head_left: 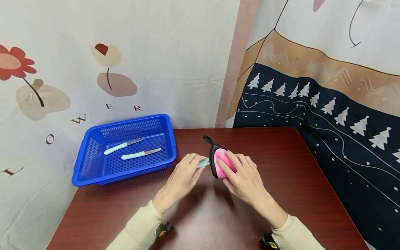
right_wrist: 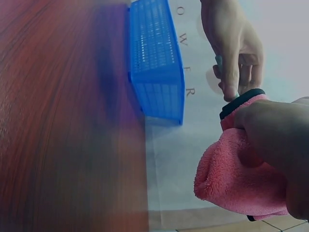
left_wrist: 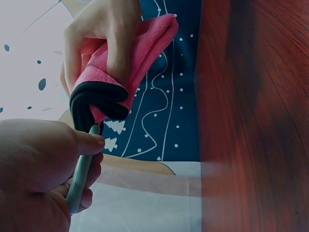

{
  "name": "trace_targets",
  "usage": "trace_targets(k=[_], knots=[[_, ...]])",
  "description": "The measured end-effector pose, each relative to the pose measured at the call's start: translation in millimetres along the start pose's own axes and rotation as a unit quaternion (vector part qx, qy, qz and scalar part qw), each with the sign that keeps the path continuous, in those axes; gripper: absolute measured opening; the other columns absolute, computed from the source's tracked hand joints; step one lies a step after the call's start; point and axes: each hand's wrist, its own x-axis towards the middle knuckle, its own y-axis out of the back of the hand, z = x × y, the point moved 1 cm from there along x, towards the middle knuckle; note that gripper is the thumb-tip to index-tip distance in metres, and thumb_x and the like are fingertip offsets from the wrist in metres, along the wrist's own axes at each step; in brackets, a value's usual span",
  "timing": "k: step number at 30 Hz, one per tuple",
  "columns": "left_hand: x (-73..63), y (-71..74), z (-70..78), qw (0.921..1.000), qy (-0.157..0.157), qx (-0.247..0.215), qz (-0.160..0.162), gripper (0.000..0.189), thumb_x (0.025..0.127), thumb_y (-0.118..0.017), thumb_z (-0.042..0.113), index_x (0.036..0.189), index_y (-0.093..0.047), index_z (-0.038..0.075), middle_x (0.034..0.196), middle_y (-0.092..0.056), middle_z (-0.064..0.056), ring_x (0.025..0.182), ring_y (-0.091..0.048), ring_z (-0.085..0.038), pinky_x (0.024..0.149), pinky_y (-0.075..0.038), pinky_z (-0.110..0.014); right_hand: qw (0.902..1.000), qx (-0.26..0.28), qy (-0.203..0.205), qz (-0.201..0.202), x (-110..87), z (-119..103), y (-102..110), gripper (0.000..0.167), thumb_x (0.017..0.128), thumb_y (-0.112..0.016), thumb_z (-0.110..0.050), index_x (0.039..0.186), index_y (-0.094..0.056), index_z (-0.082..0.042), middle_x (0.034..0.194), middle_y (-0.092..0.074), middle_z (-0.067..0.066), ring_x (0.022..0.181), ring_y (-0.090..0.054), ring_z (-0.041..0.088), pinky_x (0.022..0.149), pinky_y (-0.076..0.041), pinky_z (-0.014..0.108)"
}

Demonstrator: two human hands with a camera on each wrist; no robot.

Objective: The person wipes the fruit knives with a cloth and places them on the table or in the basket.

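My left hand (head_left: 182, 173) grips a knife by its pale green handle (left_wrist: 82, 176), the thumb lying along it. A pink cloth (head_left: 220, 166) with a black edge and hanging loop is folded around the knife's front end, so the blade is hidden. My right hand (head_left: 247, 178) pinches the folded cloth from the right, thumb on one side and fingers on the other. In the right wrist view, the loose part of the cloth (right_wrist: 231, 179) hangs below that hand. Both hands are raised over the dark red table (head_left: 215, 222).
A blue perforated basket (head_left: 125, 172) stands at the table's back left. Two knives, one farther back (head_left: 118, 148) and one nearer (head_left: 137, 155), lie inside it with pale handles to the left. Printed curtains (head_left: 193, 62) hang behind and to the right of the table.
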Motion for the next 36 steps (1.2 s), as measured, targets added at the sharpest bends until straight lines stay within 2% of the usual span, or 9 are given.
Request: trace_targets(k=[11, 19, 24, 30, 36], knots=[[-2.2, 0.5, 0.4, 0.9999, -0.007, 0.009, -0.007, 0.020, 0.104, -0.079, 0.005, 0.123, -0.074, 0.003, 0.107, -0.075, -0.007, 0.099, -0.069, -0.022, 0.085, -0.062, -0.038, 0.9999, -0.001, -0.012, 0.003, -11.0, 16, 1, 0.069, 0.077, -0.095, -0.021, 0.143, -0.075, -0.014, 0.143, -0.068, 0.023, 0.108, -0.066, 0.037, 0.087, -0.060, 0.051], [-4.0, 0.2, -1.0, 0.9998, -0.009, 0.014, -0.012, 0.022, 0.103, -0.080, 0.005, 0.124, -0.075, 0.003, 0.107, -0.076, -0.006, 0.099, -0.069, -0.022, 0.084, -0.061, -0.037, 0.9993, -0.005, -0.036, -0.011, -19.1, 29, 7, 0.062, 0.085, -0.085, -0.021, 0.145, -0.074, -0.014, 0.145, -0.067, 0.026, 0.109, -0.066, 0.040, 0.086, -0.057, 0.051], [-5.1, 1.1, -4.3, 0.9999, -0.005, 0.014, -0.007, 0.023, 0.102, -0.081, 0.005, 0.124, -0.075, 0.003, 0.107, -0.076, -0.006, 0.098, -0.069, -0.022, 0.084, -0.061, -0.037, 0.9986, -0.007, -0.052, 0.004, -25.6, 44, 11, 0.058, 0.086, -0.080, -0.017, 0.144, -0.074, -0.012, 0.141, -0.067, 0.028, 0.107, -0.065, 0.042, 0.083, -0.054, 0.054], [-5.2, 5.2, -8.6, 0.9999, 0.003, 0.002, 0.010, 0.025, 0.100, -0.083, 0.004, 0.124, -0.076, 0.003, 0.106, -0.076, -0.007, 0.096, -0.068, -0.022, 0.083, -0.061, -0.038, 0.9960, -0.001, -0.077, 0.046, -35.8, 61, 14, 0.054, 0.087, -0.071, -0.016, 0.141, -0.076, -0.011, 0.137, -0.068, 0.029, 0.101, -0.063, 0.045, 0.078, -0.050, 0.056], [-6.4, 5.8, -13.2, 0.9983, 0.033, -0.047, 0.007, 0.023, 0.102, -0.081, 0.005, 0.125, -0.078, 0.004, 0.105, -0.077, -0.005, 0.092, -0.069, -0.017, 0.080, -0.061, -0.034, 0.9935, 0.008, -0.097, 0.058, -43.7, 68, 20, 0.053, 0.089, -0.069, -0.017, 0.141, -0.077, -0.011, 0.136, -0.067, 0.031, 0.099, -0.063, 0.046, 0.078, -0.049, 0.056]])
